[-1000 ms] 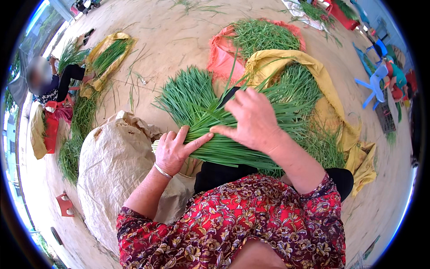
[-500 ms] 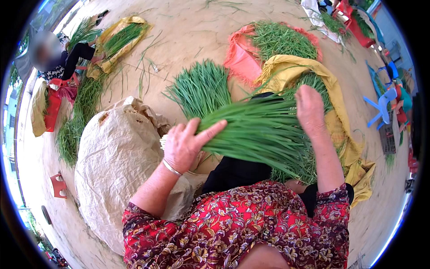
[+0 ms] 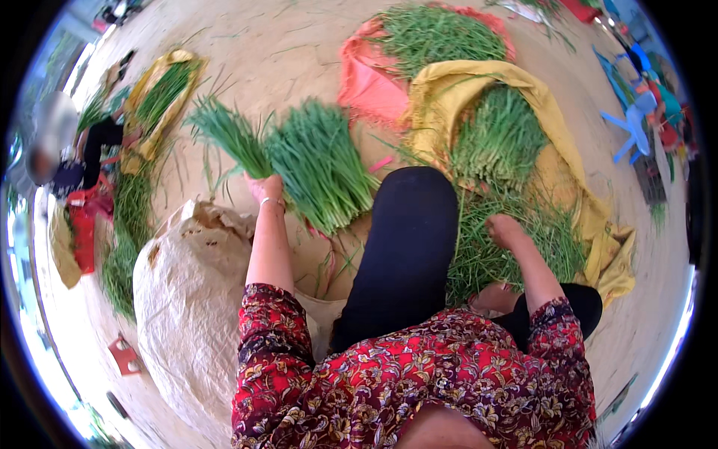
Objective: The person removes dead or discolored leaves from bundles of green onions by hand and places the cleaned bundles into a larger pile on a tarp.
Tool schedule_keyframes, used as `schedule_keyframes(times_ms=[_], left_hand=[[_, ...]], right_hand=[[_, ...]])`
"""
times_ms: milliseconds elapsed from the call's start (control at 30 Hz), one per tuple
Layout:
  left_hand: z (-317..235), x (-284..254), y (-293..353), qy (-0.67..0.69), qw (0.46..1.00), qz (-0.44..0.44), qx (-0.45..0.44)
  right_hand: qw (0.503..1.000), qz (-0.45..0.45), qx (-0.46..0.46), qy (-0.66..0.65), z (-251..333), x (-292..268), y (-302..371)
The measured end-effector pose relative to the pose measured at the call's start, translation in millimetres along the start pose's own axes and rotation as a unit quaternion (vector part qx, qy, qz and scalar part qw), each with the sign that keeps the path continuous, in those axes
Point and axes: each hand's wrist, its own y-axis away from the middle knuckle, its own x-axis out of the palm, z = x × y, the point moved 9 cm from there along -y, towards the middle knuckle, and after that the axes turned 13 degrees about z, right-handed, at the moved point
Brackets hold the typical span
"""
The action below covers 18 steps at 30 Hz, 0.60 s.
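In my left hand (image 3: 263, 187), stretched far forward, is a bunch of garlic chives (image 3: 228, 137), gripped near its lower end with the leaves fanning away. Right beside it lies a larger pile of trimmed chives (image 3: 318, 165), pale ends toward me. My right hand (image 3: 508, 230) is low over a heap of loose green stalks (image 3: 479, 262), fingers curled closed; whatever they hold, if anything, is hidden. Beyond that hand, more chives (image 3: 501, 138) rest on a yellow woven sack (image 3: 557, 112). My bent knee (image 3: 415, 224) rises between the two arms.
A bulging white sack (image 3: 194, 299) stands at my left. Farther off is a pink sack (image 3: 366, 75) under a heap of greens (image 3: 441, 37). A person (image 3: 90, 150) sits at the far left near red stools. A blue stool (image 3: 634, 127) lies tipped at the right.
My left hand has carried the bunch from over my lap forward and left, beside the larger pile. My right hand has dropped toward the loose stalks, and the view has shifted.
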Motion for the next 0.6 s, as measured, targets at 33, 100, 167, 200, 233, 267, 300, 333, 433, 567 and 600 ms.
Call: schedule_keyframes(times_ms=[33,100,167,200,233,267,300,333,433,567,600], left_hand=[[2.0,40.7,18.4,0.019,0.995,0.09,-0.048],[65.3,48.5,30.8,-0.023,0.996,0.053,-0.063],[64.1,86.3,66.7,-0.219,0.944,0.089,-0.23],[73.1,101.8,74.7,-0.242,0.925,0.124,-0.264],[84.8,116.7,81.1,-0.265,0.904,0.153,-0.3],[84.3,130.0,86.8,-0.293,0.887,0.158,-0.321],[83.8,141.8,92.0,-0.321,0.869,0.162,-0.341],[82.4,149.1,96.5,-0.349,0.85,0.161,-0.36],[112.1,170.7,92.7,-0.447,0.746,0.291,-0.399],[103.7,182.9,92.7,-0.333,0.777,0.366,-0.389],[74.8,187.6,98.3,-0.282,0.798,0.365,-0.388]], right_hand=[[0.998,-0.004,-0.041,-0.054,-2.3,20.3,-6.8],[0.989,0.035,-0.128,-0.072,6.4,50.0,-30.1],[0.986,0.032,-0.139,-0.081,4.9,73.5,-34.5],[0.987,0.037,-0.14,-0.07,7.9,76.1,-33.0],[0.986,0.036,-0.135,-0.087,1.7,77.4,-34.3],[0.985,0.037,-0.132,-0.104,-2.9,82.3,-37.7],[0.983,0.037,-0.13,-0.121,-8.1,86.5,-40.9],[0.984,0.038,-0.119,-0.13,-14.8,90.6,-45.7],[0.989,0.047,-0.069,-0.123,-32.8,70.2,-59.1],[0.971,-0.028,0.018,-0.235,-94.8,40.6,-73.8],[0.958,-0.078,0.043,-0.272,-114.9,28.4,-70.2]])
